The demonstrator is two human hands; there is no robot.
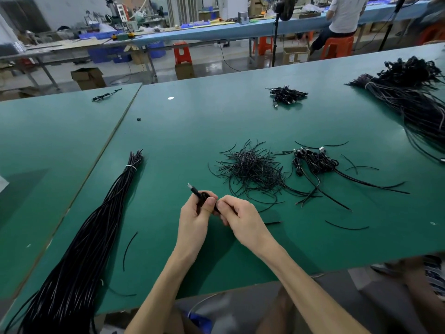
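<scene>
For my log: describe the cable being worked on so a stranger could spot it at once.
Near the front edge of the green table, the left hand and right hand meet. They grip a bunched black cable. Unlike the piles beyond, it alone is held, its metal plug sticking out up-left.

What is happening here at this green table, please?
A person is working on a black USB cable at the green table. The left hand grips its coiled part, plug pointing away, and the right hand pinches it beside the left thumb. A pile of short black wires and some coiled cables lie just beyond.
</scene>
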